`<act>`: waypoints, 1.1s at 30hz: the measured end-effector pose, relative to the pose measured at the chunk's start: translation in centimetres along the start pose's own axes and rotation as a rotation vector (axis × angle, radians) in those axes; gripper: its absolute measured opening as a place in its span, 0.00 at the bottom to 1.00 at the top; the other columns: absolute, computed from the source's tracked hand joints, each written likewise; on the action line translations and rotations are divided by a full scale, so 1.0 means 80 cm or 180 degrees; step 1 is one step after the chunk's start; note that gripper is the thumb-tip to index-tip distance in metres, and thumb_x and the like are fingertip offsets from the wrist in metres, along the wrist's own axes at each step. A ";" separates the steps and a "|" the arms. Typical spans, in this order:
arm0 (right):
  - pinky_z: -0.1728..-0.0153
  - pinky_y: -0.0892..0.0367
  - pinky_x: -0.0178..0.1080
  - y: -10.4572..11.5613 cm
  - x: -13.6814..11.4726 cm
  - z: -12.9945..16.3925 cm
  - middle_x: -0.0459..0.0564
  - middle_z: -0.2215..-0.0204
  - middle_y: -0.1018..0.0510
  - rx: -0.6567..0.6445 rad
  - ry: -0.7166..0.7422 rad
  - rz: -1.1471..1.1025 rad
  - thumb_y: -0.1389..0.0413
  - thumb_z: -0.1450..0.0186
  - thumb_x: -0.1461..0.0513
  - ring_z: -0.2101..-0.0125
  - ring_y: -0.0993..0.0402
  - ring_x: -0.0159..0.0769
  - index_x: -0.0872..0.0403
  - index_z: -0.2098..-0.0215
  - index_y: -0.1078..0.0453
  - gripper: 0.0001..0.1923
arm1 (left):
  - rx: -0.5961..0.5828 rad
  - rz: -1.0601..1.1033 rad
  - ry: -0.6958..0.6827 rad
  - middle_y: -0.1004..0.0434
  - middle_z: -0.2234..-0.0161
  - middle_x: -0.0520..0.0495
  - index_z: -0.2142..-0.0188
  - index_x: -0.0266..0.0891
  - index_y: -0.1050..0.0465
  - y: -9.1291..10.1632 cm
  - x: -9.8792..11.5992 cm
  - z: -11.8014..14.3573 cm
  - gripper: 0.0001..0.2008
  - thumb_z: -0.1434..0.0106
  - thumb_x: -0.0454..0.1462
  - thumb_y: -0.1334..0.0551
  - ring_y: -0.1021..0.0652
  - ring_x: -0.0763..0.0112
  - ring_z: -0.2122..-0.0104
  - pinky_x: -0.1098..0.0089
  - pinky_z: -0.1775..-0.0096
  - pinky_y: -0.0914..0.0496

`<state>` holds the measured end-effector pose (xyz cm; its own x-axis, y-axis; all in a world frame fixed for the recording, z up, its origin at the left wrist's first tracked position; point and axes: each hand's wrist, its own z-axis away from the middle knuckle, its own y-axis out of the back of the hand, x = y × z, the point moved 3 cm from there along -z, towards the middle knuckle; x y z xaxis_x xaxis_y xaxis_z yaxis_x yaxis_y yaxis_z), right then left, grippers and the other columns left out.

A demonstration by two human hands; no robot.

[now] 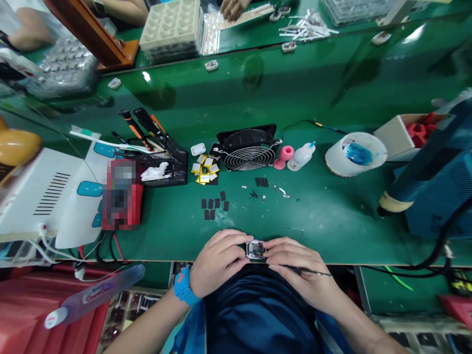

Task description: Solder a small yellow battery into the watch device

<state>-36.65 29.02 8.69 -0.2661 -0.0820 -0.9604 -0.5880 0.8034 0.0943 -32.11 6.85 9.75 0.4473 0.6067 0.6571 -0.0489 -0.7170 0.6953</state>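
Note:
At the front edge of the bench, a small white-framed electronic device (255, 249) lies between my hands, with its inner circuit parts exposed. My left hand (223, 253) grips its left side between fingers and thumb. The fingertips of my right hand (297, 260) touch its right side. A thin dark tool (311, 271) passes through my right hand and sticks out to the right; its working tip is hard to make out. Beyond my hands lie several black rectangular pads (217, 202), black strips (261, 182) and tiny loose parts (264, 198).
Farther back are yellow-edged battery cells (205, 170), a fan (249, 150), a pink stand (283, 157), a squeeze bottle (301, 156) and a white tub (356, 153). A red meter (123, 194) and tool holder (165, 167) stand left. A co-worker's hand (233, 7) shows across the bench.

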 end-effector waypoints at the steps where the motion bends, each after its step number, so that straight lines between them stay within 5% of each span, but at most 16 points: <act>1: 0.50 0.18 0.48 0.000 0.000 -0.001 0.49 0.57 0.13 -0.0026 0.0030 0.0015 0.39 0.25 0.67 0.53 0.17 0.50 0.44 0.48 0.19 0.13 | 0.0024 -0.0041 -0.0003 0.14 0.50 0.46 0.62 0.40 0.26 -0.002 0.001 0.001 0.05 0.30 0.31 0.32 0.19 0.66 0.48 0.64 0.46 0.23; 21: 0.47 0.21 0.49 -0.004 -0.003 -0.010 0.51 0.59 0.13 -0.0166 0.0149 0.0147 0.40 0.22 0.65 0.54 0.17 0.45 0.50 0.50 0.19 0.07 | 0.0077 -0.0146 -0.0124 0.15 0.49 0.47 0.57 0.42 0.22 -0.005 0.002 -0.001 0.04 0.29 0.31 0.33 0.20 0.65 0.48 0.62 0.47 0.25; 33: 0.59 0.20 0.44 0.025 -0.004 0.004 0.52 0.62 0.15 0.0156 -0.0337 -0.0021 0.36 0.23 0.59 0.60 0.18 0.43 0.49 0.53 0.18 0.04 | 0.0096 -0.0033 -0.0023 0.15 0.50 0.47 0.57 0.42 0.22 -0.013 0.010 -0.011 0.03 0.28 0.33 0.33 0.19 0.65 0.48 0.61 0.47 0.25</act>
<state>-37.50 30.81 9.12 -0.1787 -0.0267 -0.9835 -0.5506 0.8311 0.0775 -32.51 8.37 9.78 0.4540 0.6119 0.6477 -0.0174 -0.7207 0.6931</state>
